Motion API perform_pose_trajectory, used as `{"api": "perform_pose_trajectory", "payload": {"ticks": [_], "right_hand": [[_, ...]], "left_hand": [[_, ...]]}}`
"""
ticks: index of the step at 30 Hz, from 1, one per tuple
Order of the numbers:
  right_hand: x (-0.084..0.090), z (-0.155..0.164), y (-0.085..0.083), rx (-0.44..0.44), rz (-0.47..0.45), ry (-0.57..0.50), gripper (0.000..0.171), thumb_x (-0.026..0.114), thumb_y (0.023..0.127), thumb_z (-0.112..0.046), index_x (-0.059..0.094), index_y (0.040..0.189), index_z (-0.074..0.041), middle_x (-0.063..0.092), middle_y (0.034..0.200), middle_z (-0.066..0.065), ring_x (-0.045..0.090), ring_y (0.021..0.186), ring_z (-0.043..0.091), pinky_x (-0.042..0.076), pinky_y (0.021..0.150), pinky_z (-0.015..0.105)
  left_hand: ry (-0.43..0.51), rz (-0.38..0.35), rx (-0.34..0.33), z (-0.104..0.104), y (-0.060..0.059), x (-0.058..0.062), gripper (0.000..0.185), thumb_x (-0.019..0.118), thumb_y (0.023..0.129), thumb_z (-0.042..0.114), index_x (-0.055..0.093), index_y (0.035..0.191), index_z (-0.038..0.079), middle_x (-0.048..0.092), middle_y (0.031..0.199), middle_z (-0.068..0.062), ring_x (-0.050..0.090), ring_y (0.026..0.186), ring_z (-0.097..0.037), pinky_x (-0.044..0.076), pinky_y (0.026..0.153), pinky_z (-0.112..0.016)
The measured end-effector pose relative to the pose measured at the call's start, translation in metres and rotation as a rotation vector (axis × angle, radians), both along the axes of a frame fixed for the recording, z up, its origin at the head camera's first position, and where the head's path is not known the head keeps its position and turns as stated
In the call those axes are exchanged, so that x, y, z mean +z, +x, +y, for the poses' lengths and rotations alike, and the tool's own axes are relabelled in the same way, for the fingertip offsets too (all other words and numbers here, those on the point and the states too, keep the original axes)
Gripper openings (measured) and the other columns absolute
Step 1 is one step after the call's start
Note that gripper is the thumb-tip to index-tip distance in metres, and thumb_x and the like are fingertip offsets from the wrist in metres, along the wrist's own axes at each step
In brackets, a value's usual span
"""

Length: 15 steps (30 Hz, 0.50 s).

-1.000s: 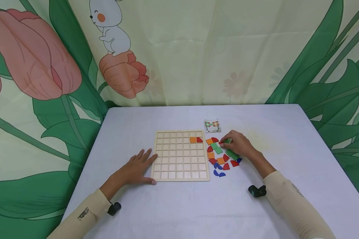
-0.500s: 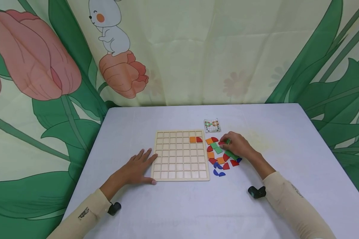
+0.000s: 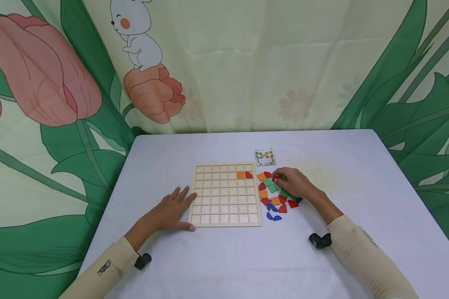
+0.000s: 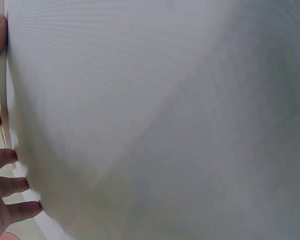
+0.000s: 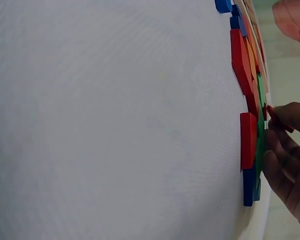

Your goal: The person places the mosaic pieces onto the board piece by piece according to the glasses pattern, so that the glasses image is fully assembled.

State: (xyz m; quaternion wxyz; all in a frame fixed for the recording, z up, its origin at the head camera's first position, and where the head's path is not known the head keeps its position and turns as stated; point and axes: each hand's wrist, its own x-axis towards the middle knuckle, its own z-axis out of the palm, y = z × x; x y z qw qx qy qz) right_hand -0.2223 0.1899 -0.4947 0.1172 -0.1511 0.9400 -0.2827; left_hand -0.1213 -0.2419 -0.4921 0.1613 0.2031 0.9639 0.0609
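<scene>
A light wooden grid board (image 3: 225, 195) lies on the table, with an orange square (image 3: 240, 175) and a red quarter-circle piece (image 3: 248, 175) in cells near its upper right. My left hand (image 3: 172, 211) rests spread at the board's left edge, its fingers straight and the thumb by the lower corner. Over the loose coloured pieces right of the board, my right hand (image 3: 294, 182) pinches a red piece (image 5: 280, 119) between thumb and finger. Green pieces (image 3: 272, 188) lie below that hand, partly hidden by it. The held piece's full outline is hidden by the fingers.
A small printed pattern card (image 3: 265, 157) lies behind the pile. Orange squares (image 3: 275, 201), red pieces (image 3: 282, 208) and blue pieces (image 3: 270, 216) spread along the board's right side. A white cloth covers the table (image 3: 224, 261); a printed curtain (image 3: 239, 66) hangs behind.
My right hand has shifted slightly left and toward me over the pile, uncovering more of a green piece under it. The left hand and the board have stayed put.
</scene>
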Motion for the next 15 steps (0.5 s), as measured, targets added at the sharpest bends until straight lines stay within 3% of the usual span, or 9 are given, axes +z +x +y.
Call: {"api": "perform_pose_trajectory", "payload": {"ticks": [9, 15], "right_hand": [[0.0054, -0.0013, 0.0009, -0.010, -0.007, -0.040, 0.028, 0.066, 0.098, -0.022, 0.068, 0.124, -0.013, 0.069, 0.114, 0.011, 0.061, 0.093, 0.022, 0.055, 0.074, 0.029], [0.0063, -0.0041, -0.0001, -0.011, -0.027, -0.082, 0.029, 0.071, 0.095, -0.021, 0.070, 0.122, -0.010, 0.070, 0.111, 0.011, 0.060, 0.088, 0.021, 0.055, 0.065, 0.026]], "left_hand": [[-0.003, -0.001, 0.001, -0.0012, -0.0009, -0.0034, 0.112, 0.062, 0.074, 0.083, 0.025, 0.161, 0.022, 0.016, 0.168, -0.015, 0.014, 0.153, -0.045, 0.027, 0.115, -0.065], [-0.002, 0.006, -0.007, -0.0022, -0.0012, -0.0049, 0.113, 0.061, 0.074, 0.084, 0.025, 0.161, 0.022, 0.016, 0.168, -0.015, 0.015, 0.153, -0.045, 0.028, 0.115, -0.065]]}}
